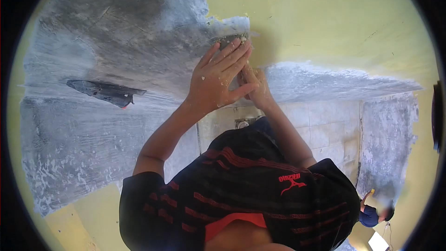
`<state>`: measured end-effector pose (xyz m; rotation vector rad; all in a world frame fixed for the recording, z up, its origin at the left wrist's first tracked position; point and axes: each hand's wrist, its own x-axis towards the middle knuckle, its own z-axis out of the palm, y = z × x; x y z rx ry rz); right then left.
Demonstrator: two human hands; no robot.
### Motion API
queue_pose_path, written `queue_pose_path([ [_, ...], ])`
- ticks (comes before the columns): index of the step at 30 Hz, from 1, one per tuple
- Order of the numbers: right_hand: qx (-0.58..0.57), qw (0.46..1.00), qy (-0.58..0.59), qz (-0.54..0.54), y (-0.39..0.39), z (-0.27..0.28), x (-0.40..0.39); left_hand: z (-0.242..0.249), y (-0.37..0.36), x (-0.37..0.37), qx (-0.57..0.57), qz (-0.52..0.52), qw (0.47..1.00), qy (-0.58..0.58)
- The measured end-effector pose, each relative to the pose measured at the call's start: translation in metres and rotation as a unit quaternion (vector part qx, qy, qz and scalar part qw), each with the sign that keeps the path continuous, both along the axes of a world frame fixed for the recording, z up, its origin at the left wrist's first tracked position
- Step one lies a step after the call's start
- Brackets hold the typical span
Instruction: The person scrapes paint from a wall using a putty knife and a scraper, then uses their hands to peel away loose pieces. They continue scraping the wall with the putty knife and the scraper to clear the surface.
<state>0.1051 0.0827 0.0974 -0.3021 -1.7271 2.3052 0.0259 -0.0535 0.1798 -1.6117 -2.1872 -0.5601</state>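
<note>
My left hand (218,81) lies flat with its fingers stretched out, dotted with pale crumbs. Its fingertips rest over a dark, crumb-covered patch or flat piece (228,41) at the edge of the peeled yellow paint (297,23). Close beside it, my right hand (261,90) is partly hidden behind the left fingers and thumb. Its fingers are bent round something greyish that I cannot make out. Grey bare wall surface (134,32) spreads to the left of both hands.
A dark, torn-edged flat piece (104,93) lies on the grey surface at left. Pale tiles (320,123) show below my right arm. At the lower right, another person (369,216) in a dark top holds a small yellow object (372,191) against a grey wall patch (383,144).
</note>
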Motion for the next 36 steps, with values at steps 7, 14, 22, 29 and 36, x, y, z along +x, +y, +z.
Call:
queue_pose_path([
  [7, 0.048, 0.998, -0.036, -0.002, -0.006, -0.047, 0.008, -0.028, -0.004, 0.002, -0.042, -0.017, 0.998, -0.032],
  [14, -0.004, 0.999, -0.050, 0.000, 0.000, -0.054, 0.014, -0.035, -0.001, 0.004, -0.053, -0.021, 0.997, -0.048],
  [22, -0.009, 0.997, -0.076, 0.025, 0.013, -0.065, 0.020, -0.052, 0.007, 0.000, -0.045, -0.048, 0.996, -0.061],
  [29, -0.011, 0.998, -0.066, 0.016, 0.011, -0.069, 0.016, -0.051, 0.009, 0.000, -0.062, -0.040, 0.997, -0.032],
  [36, -0.030, 0.995, -0.085, 0.032, 0.009, -0.056, 0.018, -0.042, 0.007, -0.008, -0.075, -0.052, 0.996, 0.002],
])
